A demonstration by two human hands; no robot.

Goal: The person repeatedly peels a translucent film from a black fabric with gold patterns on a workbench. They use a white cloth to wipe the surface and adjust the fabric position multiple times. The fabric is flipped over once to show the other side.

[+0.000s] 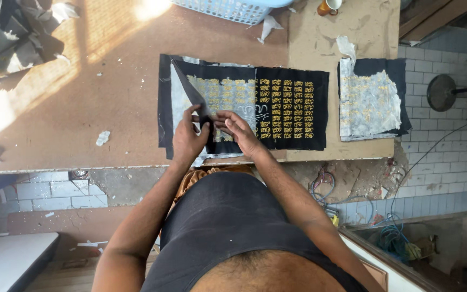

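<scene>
Left hand point(188, 139) at centre frame, fingers curled, pinching the lifted edge of a black embroidered cloth point(293, 108). Right hand point(240, 130) just beside it, fingertips pressed together on the same edge, nipping at the whitish backing paper point(182, 100) there. Both hands touching the cloth, nearly touching each other.

Cloth lying flat on the brown worktable point(82, 108), long axis running left to right across the frame, its near edge along the table's front edge. Rows of gold embroidery point(287, 108) stacked in columns on the right half, running top to bottom. Left corner folded up and over, forming a dark triangular flap point(190, 89) pointing toward the upper left of the frame. Pale paper showing beneath the flap.

To the right, apart from the first, a second black piece point(371, 100), mostly covered by crinkled white backing. Light blue plastic basket point(233, 8) at top centre. Heap of dark fabric point(6, 32) in the upper left corner. Small paper scraps point(102, 138) scattered on the table. Tiled floor point(449, 108) at right.
</scene>
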